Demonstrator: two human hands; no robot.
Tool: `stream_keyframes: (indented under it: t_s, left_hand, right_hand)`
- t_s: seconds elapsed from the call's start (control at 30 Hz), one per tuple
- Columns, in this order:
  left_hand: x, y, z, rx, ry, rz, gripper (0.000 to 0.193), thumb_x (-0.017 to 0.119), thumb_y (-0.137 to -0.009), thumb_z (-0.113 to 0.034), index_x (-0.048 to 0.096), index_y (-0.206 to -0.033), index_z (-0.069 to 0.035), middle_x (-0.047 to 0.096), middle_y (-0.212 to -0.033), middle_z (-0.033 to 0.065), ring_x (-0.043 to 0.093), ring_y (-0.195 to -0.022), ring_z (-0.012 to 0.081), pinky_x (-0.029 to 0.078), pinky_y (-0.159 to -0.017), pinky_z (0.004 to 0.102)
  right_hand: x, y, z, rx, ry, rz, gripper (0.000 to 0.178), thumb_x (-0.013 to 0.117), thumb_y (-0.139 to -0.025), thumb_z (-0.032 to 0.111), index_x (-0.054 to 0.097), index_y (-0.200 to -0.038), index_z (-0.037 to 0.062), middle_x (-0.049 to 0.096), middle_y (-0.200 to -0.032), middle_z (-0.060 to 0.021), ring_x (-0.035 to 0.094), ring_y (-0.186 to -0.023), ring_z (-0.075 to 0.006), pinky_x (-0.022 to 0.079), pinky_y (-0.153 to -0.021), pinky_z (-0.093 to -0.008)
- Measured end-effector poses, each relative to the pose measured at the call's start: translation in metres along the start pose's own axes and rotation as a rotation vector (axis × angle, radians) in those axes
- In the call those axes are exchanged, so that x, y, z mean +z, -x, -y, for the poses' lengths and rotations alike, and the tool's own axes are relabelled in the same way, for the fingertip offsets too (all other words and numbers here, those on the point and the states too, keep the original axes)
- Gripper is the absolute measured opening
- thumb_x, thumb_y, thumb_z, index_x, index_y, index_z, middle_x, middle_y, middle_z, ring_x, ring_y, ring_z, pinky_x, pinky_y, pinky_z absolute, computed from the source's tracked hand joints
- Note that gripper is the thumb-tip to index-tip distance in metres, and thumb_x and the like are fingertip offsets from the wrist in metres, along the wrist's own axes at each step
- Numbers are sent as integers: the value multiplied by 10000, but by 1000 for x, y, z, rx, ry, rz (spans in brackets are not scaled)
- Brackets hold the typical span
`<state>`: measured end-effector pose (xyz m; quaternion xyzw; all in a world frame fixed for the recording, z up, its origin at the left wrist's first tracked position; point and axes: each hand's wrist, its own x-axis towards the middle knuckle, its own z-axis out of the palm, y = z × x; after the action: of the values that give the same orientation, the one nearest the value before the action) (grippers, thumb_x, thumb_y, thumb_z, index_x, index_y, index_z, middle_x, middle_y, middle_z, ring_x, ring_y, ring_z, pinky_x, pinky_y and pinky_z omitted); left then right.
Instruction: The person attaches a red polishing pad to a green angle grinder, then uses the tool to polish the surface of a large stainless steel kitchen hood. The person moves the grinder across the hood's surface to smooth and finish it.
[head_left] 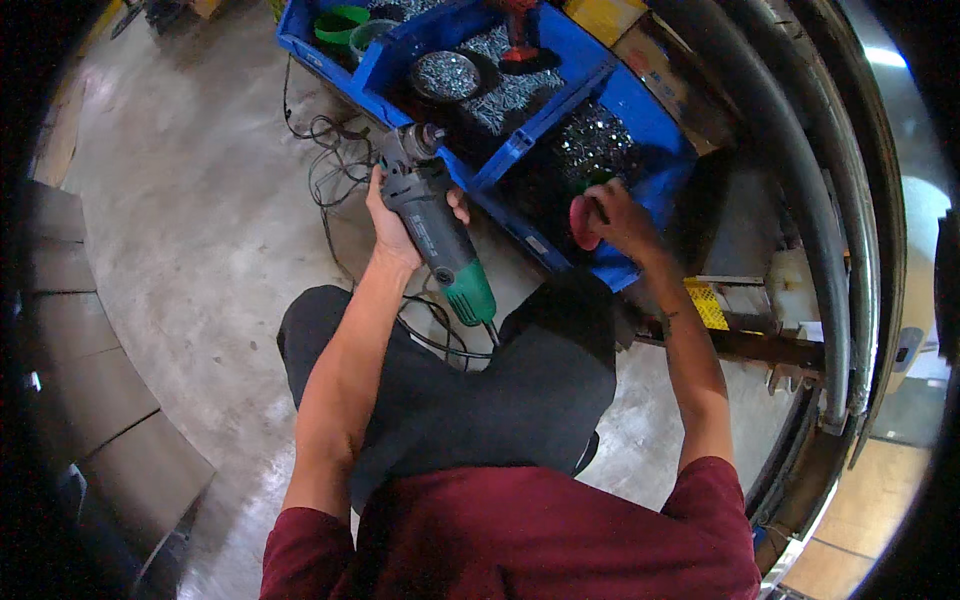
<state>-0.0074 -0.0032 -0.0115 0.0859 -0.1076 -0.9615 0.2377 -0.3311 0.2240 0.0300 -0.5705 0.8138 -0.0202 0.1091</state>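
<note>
Left hand (392, 222), centre-left of frame, clenched around the body of a grinder (437, 232). Grinder is grey-black with a green rear end; its head points up toward the top of the frame, the green end down toward the person's lap. Its cord (330, 170) leaves the green end and loops over the concrete floor (190, 230) at upper left, just beside the bin.

Right hand (612, 218), centre-right, inside the near-right compartment of a blue bin (610, 85), fingers closed on a red disc (583, 222). A bit of green shows just above the hand; cannot tell what it is. That compartment is full of small dark metal parts (590, 140).

Middle compartment of the bin, top centre: a round dish of screws (447, 73) lying on more loose fasteners, and a red tool (518, 35) standing behind it. Upper-left compartment holds a green bowl (342, 22).

Person squats, dark trousers, maroon shirt at the bottom edge. Thick black pipes (800, 180) curve down the right side of the frame. Grey slabs (90, 400) stacked at lower left.
</note>
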Motion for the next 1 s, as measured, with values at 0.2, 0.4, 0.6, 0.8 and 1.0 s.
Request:
stream_keyframes:
  t_s: [0.2, 0.4, 0.6, 0.8, 1.0]
  left_hand:
    - [-1, 0, 5, -39, 118, 69, 852, 315, -978, -854, 651, -1176, -96, 645, -878, 179, 638, -780, 361, 556, -768, 518]
    - [-1, 1, 8, -91, 193, 152, 878, 331, -962, -881, 661, -1182, -97, 636, -866, 176, 632, -761, 352, 547, -775, 512]
    - [1, 6, 8, -106, 206, 187, 883, 366, -946, -884, 660, -1196, -90, 629, -857, 166, 606, -764, 335, 508, -761, 482]
    - [-2, 10, 9, -106, 251, 269, 864, 390, -962, -829, 620, -1273, -56, 602, -858, 134, 592, -747, 303, 490, -743, 452]
    - [-10, 6, 11, -158, 227, 393, 876, 453, -927, -830, 607, -1301, -53, 585, -872, 112, 575, -743, 273, 473, -736, 413]
  right_hand:
    - [-21, -31, 46, -5, -1039, -269, 380, 721, -1019, 142, 624, -1380, 74, 716, -1258, -90, 692, -1192, -255, 557, -1036, -387]
    - [-46, -57, 161, -21, -1325, -323, 347, 720, -1071, 183, 617, -1387, 83, 687, -1150, -6, 634, -1074, -121, 522, -973, -311]
    - [-72, -80, 227, -123, -1249, -294, 397, 829, -1002, 307, 644, -1226, 36, 681, -1051, -26, 637, -986, -114, 535, -895, -301]
    - [-64, -67, 228, -103, -1265, -214, 408, 817, -1009, 297, 649, -1263, 25, 705, -1088, -46, 647, -995, -127, 551, -904, -326]
    - [-56, -66, 235, -125, -1366, -203, 392, 802, -1023, 289, 650, -1275, 29, 705, -1101, -50, 652, -1020, -133, 543, -926, -319]
